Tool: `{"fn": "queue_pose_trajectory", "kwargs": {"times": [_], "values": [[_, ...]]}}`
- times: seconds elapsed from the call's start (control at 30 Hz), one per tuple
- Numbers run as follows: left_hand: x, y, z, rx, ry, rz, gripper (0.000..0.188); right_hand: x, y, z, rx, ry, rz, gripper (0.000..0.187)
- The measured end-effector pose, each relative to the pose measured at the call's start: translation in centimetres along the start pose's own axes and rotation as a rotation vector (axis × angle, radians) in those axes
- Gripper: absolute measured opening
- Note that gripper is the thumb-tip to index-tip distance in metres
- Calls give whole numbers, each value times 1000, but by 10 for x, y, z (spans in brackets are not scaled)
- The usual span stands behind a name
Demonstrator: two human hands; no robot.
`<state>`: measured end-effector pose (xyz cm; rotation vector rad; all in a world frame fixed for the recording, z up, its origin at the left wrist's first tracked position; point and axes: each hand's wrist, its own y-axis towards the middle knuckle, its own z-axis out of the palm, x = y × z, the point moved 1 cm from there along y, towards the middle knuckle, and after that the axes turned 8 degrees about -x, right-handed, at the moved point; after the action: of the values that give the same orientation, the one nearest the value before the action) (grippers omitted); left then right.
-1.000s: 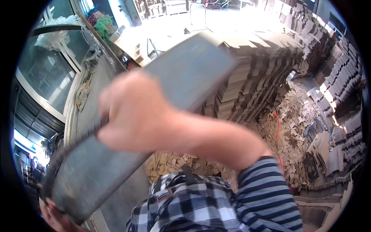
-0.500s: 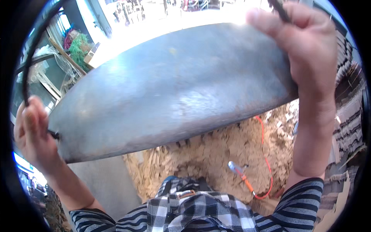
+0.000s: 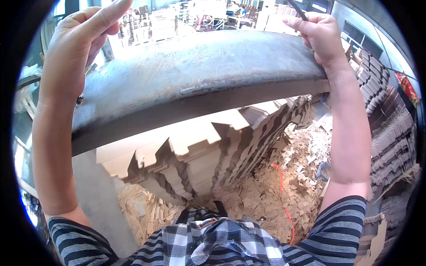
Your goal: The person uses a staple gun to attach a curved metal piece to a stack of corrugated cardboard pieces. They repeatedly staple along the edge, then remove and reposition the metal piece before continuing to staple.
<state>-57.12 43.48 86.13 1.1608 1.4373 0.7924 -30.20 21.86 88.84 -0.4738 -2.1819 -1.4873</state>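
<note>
A large curved metal panel (image 3: 199,62), grey with rusty patches along its thick near edge, spans the space between my raised arms. My right hand (image 3: 321,37) is closed round a dark rod (image 3: 296,9) above the panel's far right corner. At the upper left, my left hand (image 3: 82,40) has curled fingers with the thumb stretched to the right; what lies inside it is hidden. Below the panel stands a stack of notched cardboard sheets (image 3: 177,150), its uneven cut edges facing me.
Cardboard scraps (image 3: 248,199) cover the floor near my feet, with an orange cord (image 3: 286,213) across them. More stacked cardboard (image 3: 392,128) rises at the right. A smooth grey surface (image 3: 100,195) lies at the lower left. Distant workshop stacks (image 3: 151,24) show beyond the panel.
My left hand has risen and moved right. The panel has tilted, uncovering the cardboard stack beneath it. My right hand has shifted slightly left, still round the rod.
</note>
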Motion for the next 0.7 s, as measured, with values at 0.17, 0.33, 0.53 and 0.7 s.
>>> {"fn": "queue_pose_trajectory", "kwargs": {"times": [0.17, 0.33, 0.53, 0.7], "values": [[23, 16, 50, 126, -160, -263, 41, -53, 34, 5, -20, -57, -71, 33], [17, -5, 92, 262, -187, -344, 34, -107, 24, 5, 21, -110, -14, 29], [-12, -25, 146, 301, -175, -497, 27, -189, 20, 4, 94, 79, -4, 32], [-14, -31, 181, 304, -101, -545, 29, -235, 25, 8, 120, 91, -26, 45]]}}
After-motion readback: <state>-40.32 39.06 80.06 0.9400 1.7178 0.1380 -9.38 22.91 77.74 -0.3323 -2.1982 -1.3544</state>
